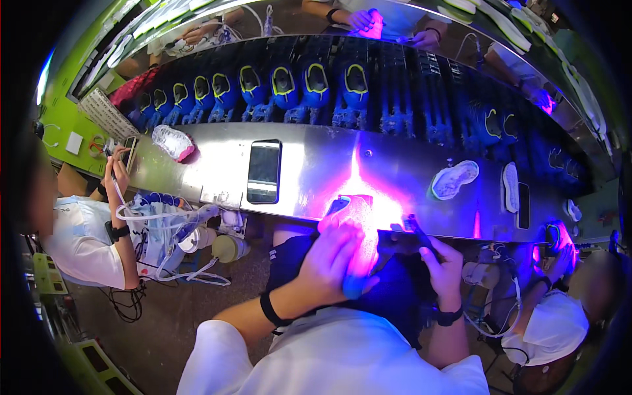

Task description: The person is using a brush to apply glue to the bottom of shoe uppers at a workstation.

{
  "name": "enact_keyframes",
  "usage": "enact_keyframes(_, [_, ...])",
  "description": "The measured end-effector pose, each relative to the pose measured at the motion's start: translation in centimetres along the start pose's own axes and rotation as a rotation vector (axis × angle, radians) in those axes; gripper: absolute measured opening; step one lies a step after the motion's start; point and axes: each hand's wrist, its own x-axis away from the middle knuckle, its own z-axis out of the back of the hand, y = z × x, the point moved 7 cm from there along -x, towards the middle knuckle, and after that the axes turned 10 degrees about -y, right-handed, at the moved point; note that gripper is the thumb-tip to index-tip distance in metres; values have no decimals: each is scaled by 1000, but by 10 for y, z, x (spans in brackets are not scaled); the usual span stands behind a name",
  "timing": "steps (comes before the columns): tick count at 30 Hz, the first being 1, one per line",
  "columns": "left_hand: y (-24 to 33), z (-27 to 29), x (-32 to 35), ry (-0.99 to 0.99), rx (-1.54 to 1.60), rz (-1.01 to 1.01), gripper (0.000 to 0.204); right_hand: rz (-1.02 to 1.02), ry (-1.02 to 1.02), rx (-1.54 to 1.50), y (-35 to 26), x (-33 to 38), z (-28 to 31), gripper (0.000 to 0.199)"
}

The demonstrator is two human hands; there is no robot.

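Observation:
My left hand (pixel 331 258) is closed around a shoe (pixel 361 220) at the near edge of the metal bench. Pink-violet light floods the shoe, and its true colour is hard to read; a blue patch shows at its near end. To its right, my right hand (pixel 445 268) grips a dark, slim brush-like tool (pixel 421 232), tilted with its head toward the bench edge. The tool's tip stands apart from the shoe. My left palm hides part of the shoe.
Blue shoes with yellow-green collars (pixel 284 85) line a dark conveyor behind the bench (pixel 316 158). On the bench lie a black phone (pixel 264 171), a white-and-pink shoe (pixel 173 142) and pale soles (pixel 454 179). Co-workers sit at left (pixel 85 230) and right (pixel 550 329); others work opposite.

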Motion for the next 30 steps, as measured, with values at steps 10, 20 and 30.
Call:
enact_keyframes(10, [-6, -27, 52, -97, -57, -62, 50, -75, -122, 46, 24, -42, -51, 33])
enact_keyframes(20, [2, -23, 44, -97, -52, -100, 48, -226, -292, -179, 29, 4, -49, 40])
enact_keyframes(30, [5, -22, 42, -178, -96, -117, 50, -175, -264, -72, 6, -7, -49, 38])
